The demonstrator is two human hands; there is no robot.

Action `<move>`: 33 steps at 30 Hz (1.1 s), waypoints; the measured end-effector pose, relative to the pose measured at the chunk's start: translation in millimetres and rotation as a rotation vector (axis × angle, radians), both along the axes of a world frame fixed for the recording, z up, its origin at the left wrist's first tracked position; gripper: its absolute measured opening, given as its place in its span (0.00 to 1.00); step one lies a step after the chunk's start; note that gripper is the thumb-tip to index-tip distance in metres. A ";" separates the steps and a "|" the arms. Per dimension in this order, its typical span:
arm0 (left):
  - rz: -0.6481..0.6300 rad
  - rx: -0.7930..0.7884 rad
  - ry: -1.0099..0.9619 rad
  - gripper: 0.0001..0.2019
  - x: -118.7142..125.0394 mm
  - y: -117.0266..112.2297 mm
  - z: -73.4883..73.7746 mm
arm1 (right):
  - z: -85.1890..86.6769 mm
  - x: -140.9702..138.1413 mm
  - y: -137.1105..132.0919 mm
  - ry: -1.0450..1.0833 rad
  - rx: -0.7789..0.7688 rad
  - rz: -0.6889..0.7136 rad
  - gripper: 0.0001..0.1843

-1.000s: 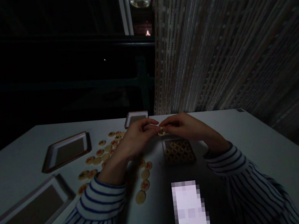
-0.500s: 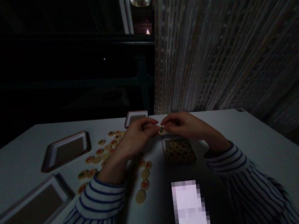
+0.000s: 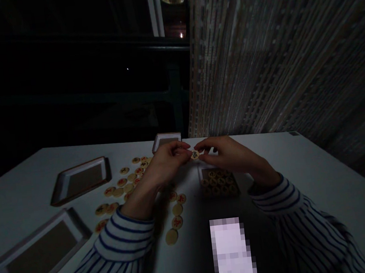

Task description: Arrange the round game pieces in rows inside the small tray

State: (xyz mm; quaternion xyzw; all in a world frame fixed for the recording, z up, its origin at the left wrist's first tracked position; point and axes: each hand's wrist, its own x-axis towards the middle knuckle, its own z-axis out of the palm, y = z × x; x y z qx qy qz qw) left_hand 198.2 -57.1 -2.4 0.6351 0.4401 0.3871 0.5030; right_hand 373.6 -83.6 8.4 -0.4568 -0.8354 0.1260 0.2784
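Between my fingertips is a round xiangqi piece (image 3: 195,154) with a dark character, its face turned toward me. My left hand (image 3: 171,160) pinches its left edge, and my right hand (image 3: 225,153) grips the right edge with thumb and fingers. Just below my right hand stands a small box (image 3: 200,174) with several pieces set in rows, their dark characters showing. Loose pieces (image 3: 128,188) with red or dark characters, some blank side up, lie scattered around my left forearm, which hides part of them. A short line of pieces (image 3: 177,209) lies to the right of that forearm.
Two shallow trays, one farther back (image 3: 82,179) and one nearer (image 3: 42,260), lie at the left of the white table (image 3: 306,193). A smaller tray (image 3: 168,137) sits at the back edge. A string curtain (image 3: 243,60) hangs behind the right side. A pixelated bright patch covers the front.
The held piece has shifted slightly up and left, and it is turned a little between my fingers. My right hand has moved slightly left. The loose pieces and trays stay put.
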 end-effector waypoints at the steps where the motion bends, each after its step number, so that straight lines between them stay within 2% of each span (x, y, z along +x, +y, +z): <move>1: 0.009 -0.003 -0.004 0.12 0.3 -0.4 0.4 | -0.4 -0.9 0.1 -0.027 0.018 0.005 0.14; 7: -0.009 0.001 -0.002 0.12 1.2 -1.2 0.0 | -4.9 -3.0 2.0 -0.170 0.111 -0.015 0.15; 16: -0.021 0.022 0.045 0.14 0.6 -1.4 -1.2 | -5.9 -3.2 2.3 -0.221 0.149 -0.002 0.15; 20: -0.037 0.058 0.085 0.14 -0.1 0.1 -3.3 | -6.2 -2.0 3.6 -0.228 0.102 -0.007 0.15; 26: -0.043 0.182 0.215 0.15 -4.6 10.0 -14.1 | -7.4 3.9 7.8 -0.321 -0.031 -0.054 0.15; 33: -0.026 0.316 0.355 0.16 -7.2 13.5 -20.7 | -23.0 8.9 18.8 -0.494 -0.125 -0.086 0.15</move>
